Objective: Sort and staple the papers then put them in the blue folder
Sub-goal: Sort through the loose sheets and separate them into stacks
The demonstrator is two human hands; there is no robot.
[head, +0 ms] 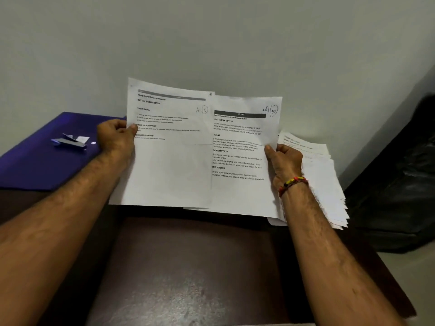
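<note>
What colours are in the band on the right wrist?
The wristband is beaded in red, yellow and black, seen in the head view, just below the right hand.

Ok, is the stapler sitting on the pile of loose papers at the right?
No, the stapler lies on the blue folder at the left, far from the paper pile.

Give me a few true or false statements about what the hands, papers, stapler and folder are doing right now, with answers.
1. Each hand holds a sheet: left hand, right hand. True.
2. The left sheet overlaps the right sheet. True.
3. The stapler is in the right hand. False: it lies on the blue folder.
4. The paper stack sits inside the folder. False: it lies on the table, to the right.
5. The right wrist wears a beaded band. True.
</note>
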